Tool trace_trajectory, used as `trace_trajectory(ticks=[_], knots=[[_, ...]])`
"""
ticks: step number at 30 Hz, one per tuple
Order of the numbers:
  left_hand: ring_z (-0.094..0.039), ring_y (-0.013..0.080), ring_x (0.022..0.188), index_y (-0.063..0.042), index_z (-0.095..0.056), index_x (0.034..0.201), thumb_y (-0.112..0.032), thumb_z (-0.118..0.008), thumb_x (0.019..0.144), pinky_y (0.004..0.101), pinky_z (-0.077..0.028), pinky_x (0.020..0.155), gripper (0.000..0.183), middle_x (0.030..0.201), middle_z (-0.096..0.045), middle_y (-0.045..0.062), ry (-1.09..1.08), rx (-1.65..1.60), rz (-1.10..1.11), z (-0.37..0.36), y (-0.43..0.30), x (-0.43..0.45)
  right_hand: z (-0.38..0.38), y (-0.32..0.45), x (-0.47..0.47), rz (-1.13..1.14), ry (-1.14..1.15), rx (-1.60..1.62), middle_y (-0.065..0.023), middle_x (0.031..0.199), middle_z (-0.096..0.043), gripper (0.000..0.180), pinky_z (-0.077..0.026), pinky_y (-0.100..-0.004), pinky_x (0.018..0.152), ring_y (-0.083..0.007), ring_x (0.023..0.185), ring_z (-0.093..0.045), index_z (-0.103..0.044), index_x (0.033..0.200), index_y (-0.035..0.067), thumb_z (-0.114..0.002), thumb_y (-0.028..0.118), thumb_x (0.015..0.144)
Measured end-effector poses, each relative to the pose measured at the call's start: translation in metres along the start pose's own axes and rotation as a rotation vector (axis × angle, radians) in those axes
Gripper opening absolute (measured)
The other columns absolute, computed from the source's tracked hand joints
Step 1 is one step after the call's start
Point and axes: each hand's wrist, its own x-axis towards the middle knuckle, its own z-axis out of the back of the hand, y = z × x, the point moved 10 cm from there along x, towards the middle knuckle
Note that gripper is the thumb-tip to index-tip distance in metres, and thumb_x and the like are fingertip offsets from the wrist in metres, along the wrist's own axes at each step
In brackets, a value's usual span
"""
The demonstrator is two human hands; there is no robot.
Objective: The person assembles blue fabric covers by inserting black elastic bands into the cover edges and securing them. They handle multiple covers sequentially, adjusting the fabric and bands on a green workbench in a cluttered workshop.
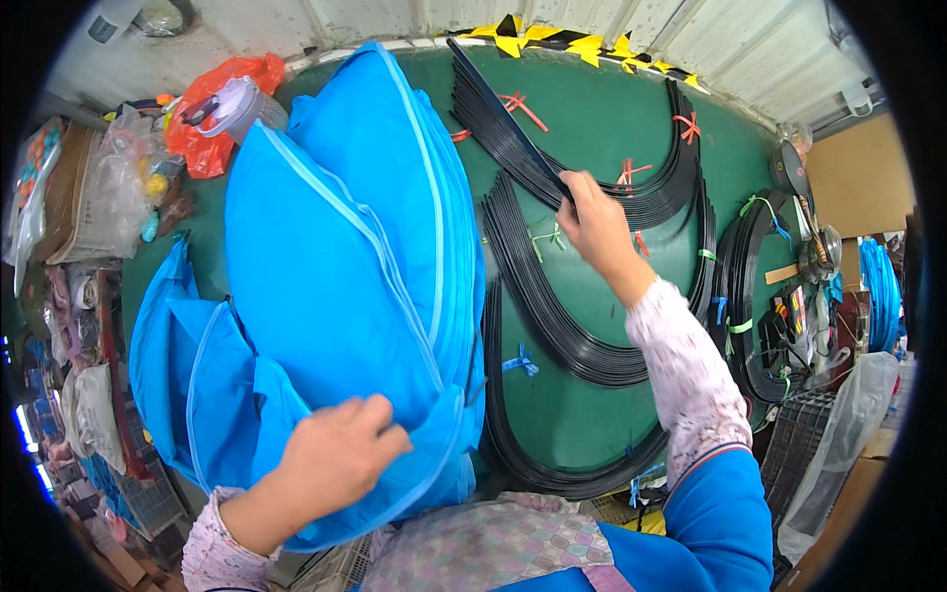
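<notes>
Blue fabric pieces with pale piped edges (318,244) lie stacked on a green table (592,281). My left hand (344,451) is over the lower part of the stack, fingers curled; whether it pinches the fabric does not show clearly. My right hand (595,222) grips a dark flat strip (510,111) by its lower end, and the strip slants up to the left over a bundle of curved black strips (658,203). Below that bundle lie a second bundle of black strips (570,340) and a third (547,473), all bent into U shapes.
A lidded plastic cup (251,111) and a red plastic bag (214,148) stand behind the stack at left. More tied black strips (740,296) lie at right, near a glass jar (825,251). Black-and-yellow tape (577,44) runs along the far edge; a dark crate (799,436) is at lower right.
</notes>
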Motion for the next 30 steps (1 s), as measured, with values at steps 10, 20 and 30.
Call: trace_trajectory(ticks=[10, 20, 30], knots=[[-0.063, 0.0353, 0.081, -0.004, -0.065, 0.087, -0.023, -0.071, 0.085, 0.0433, -0.051, 0.071, 0.020, 0.097, -0.065, 0.015, -0.205, -0.129, 0.258, 0.056, 0.014, -0.087, 0.094, 0.250, -0.183, 0.026, 0.394, 0.673, -0.0163, 0.095, -0.067, 0.033, -0.054, -0.0413, 0.061, -0.0352, 0.073, -0.066, -0.058, 0.118, 0.000, -0.065, 0.002, 0.086], [-0.059, 0.0119, 0.085, 0.002, -0.068, 0.107, -0.020, -0.063, 0.098, 0.0300, -0.049, 0.077, 0.024, 0.092, -0.068, 0.004, -0.150, -0.618, 0.373, 0.077, 0.030, -0.171, 0.132, 0.289, -0.204, 0.079, 0.475, 0.565, -0.0132, 0.071, -0.066, 0.009, -0.050, -0.0357, 0.053, -0.0304, 0.061, -0.065, -0.066, 0.097, 0.002, -0.063, 0.009, 0.092], [-0.063, 0.0262, 0.070, -0.003, -0.065, 0.096, -0.022, -0.065, 0.094, 0.0351, -0.049, 0.065, 0.019, 0.079, -0.066, 0.011, -0.191, -0.370, 0.019, 0.077, -0.040, -0.186, 0.147, 0.331, -0.169, 0.132, 0.795, 0.820, -0.0084, 0.057, -0.060, 0.011, -0.045, -0.0273, 0.049, -0.0177, 0.049, -0.059, -0.070, 0.090, 0.002, -0.061, 0.007, 0.093]])
